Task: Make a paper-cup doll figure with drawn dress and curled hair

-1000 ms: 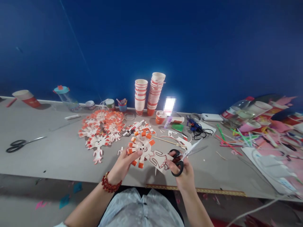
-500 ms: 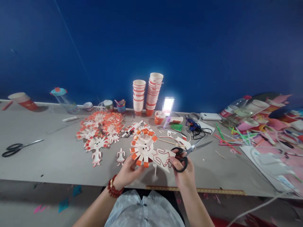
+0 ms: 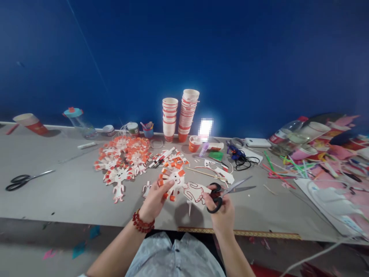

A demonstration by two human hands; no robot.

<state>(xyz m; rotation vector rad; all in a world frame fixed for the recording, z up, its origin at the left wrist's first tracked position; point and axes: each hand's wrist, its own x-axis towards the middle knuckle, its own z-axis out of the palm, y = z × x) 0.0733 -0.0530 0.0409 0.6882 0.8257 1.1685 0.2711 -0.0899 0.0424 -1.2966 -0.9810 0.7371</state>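
Observation:
My left hand (image 3: 155, 198) is closed on the head of a paper doll (image 3: 178, 179), a white cup base with a drawn face and a fringe of orange-tipped strips. Its thumb lies across the face. The doll's body (image 3: 195, 193), a dress outlined in red on white paper, extends to the right. At the lower end of that paper, my right hand (image 3: 223, 211) pinches the edge. The same hand also holds black-handled scissors (image 3: 238, 187), their blades apart and pointing right, away from the paper. A small cut-out dress figure (image 3: 147, 188) lies partly behind my left hand.
Several finished paper dolls (image 3: 119, 175) lie heaped on the left. Two stacks of paper cups (image 3: 169, 119) stand by the blue wall. Another pair of scissors (image 3: 21, 181) lies far left. Paper scraps (image 3: 170, 157), a glue gun (image 3: 238, 154) and coloured straws (image 3: 288, 169) are spread about.
My left hand has shifted its grip, its thumb now over the doll's face. The head has tilted and its strips are bunched. The scissors have moved slightly left.

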